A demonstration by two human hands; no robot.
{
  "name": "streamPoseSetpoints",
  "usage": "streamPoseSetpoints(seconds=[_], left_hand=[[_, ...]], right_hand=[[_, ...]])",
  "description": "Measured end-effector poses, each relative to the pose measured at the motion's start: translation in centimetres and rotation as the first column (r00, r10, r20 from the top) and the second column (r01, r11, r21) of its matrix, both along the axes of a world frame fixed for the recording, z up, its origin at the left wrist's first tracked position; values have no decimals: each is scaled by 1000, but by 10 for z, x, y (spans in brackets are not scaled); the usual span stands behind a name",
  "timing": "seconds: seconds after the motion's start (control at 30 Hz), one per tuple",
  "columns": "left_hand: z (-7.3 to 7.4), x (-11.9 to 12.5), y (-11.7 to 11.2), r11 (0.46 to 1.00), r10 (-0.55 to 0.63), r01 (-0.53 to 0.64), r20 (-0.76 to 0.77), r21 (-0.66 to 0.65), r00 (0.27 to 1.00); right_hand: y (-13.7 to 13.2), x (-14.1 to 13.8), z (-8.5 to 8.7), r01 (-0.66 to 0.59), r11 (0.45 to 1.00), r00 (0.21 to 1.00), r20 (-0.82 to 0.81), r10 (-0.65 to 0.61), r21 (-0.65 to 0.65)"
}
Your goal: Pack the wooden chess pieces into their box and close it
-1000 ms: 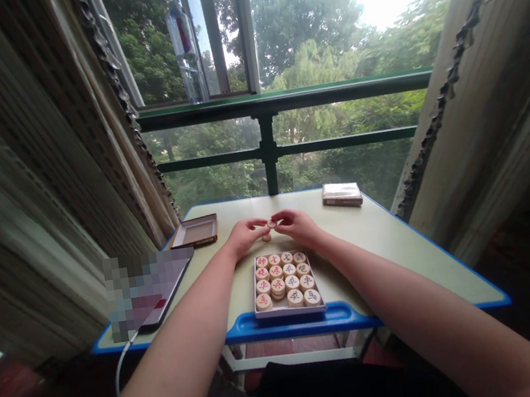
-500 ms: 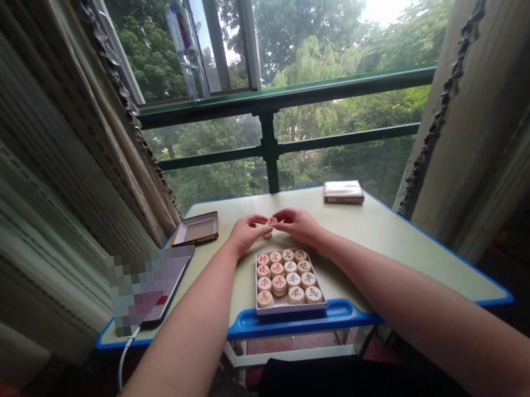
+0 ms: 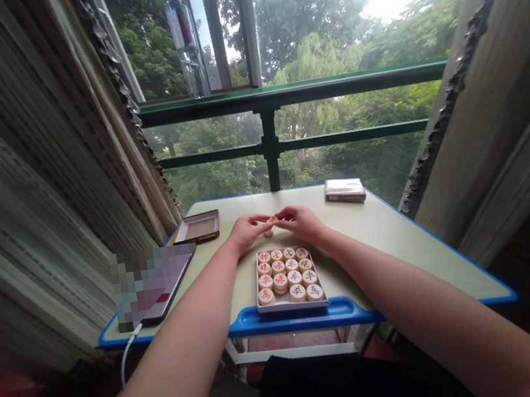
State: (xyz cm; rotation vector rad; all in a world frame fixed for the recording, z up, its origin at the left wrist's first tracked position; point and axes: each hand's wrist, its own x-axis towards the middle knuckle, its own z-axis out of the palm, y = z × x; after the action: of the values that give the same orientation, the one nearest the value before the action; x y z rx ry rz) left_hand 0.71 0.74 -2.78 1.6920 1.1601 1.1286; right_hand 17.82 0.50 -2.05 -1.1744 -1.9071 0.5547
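A shallow white box (image 3: 257,291) holds several round wooden chess discs (image 3: 286,275) marked in red and black, near the table's front edge. Just beyond it my left hand (image 3: 245,231) and my right hand (image 3: 301,221) meet, fingertips pinched together on one small wooden disc (image 3: 272,219). Another disc (image 3: 268,231) lies on the table under my left fingertips.
The pale table (image 3: 388,234) has a blue rim. A tablet (image 3: 159,284) with a white cable lies at the left edge, a brown box lid (image 3: 197,227) at the back left, a flat box (image 3: 344,190) at the back right. Curtains and a green window railing (image 3: 290,93) enclose the table.
The view has shifted slightly. Both hands stay pinched on the disc beyond the box, now held a little lower toward the table.
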Motion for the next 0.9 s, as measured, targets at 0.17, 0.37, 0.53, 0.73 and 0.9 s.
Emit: streamPoseSetpoints(seconds=[0.17,0.37,0.53,0.73,0.9], left_hand=[[-2,-2,2,1000,-16,17,-19,17,1000],[-1,-2,1,1000,-15,16,-21,19,1000],[2,0,-4,999,-37,37,-1,2,999],[3,2,-6,999,-51,51,101,1,994],[10,5,-14,999,-44,42,120,14,992]], right_hand=[[0,0,-1,-14,1000,999,-42,14,7],[-1,0,-1,-37,999,996,-78,36,-7],[-3,0,-1,-52,998,995,-83,49,-31],[-6,0,4,-61,998,992,-109,58,-23],[-11,1,7,-82,994,983,-169,69,-70]])
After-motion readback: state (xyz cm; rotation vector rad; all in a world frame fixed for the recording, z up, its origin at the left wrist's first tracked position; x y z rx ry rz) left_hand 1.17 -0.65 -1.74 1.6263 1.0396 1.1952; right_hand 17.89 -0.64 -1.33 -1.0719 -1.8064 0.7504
